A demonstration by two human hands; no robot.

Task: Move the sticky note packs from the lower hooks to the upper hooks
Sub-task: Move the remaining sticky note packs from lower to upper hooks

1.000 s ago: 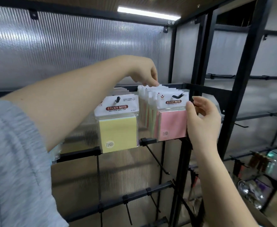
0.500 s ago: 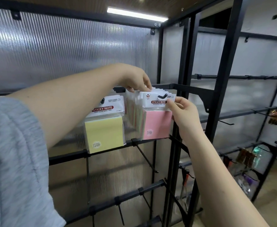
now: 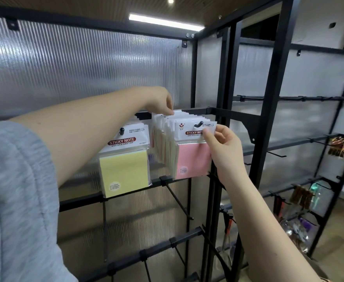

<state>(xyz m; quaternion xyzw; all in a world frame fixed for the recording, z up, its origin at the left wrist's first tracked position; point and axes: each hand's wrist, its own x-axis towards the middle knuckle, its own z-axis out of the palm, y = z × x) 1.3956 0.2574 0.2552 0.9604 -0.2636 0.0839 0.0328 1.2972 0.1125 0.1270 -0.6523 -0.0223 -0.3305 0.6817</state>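
- Since a second ago: right hand (image 3: pixel 221 146) has left the pink pack's right edge and climbed to its header card; thumb and fingers now pinch the card's right corner. Left hand (image 3: pixel 163 102) has stayed atop the stack.
- Left hand: fingertips pinching the white card tops at the back of the row; exactly which card, cannot tell.
- Pink sticky note pack (image 3: pixel 193 157) hangs frontmost on the upper hook (image 3: pixel 199 124), centre frame, a thick row of packs behind it.
- Yellow sticky note pack (image 3: pixel 124 169) hangs on the neighbouring upper hook, left of centre.
- Progress, as I judge it: nearly done. The lower hooks (image 3: pixel 179 198) in view are bare; what remains looks like seating and squaring the row.
- Clearance: black upright post (image 3: pixel 226 78) stands just right of the pink pack, tight against the right wrist. Lower crossbar sits close under the packs' bottom edges. Open room toward the viewer.
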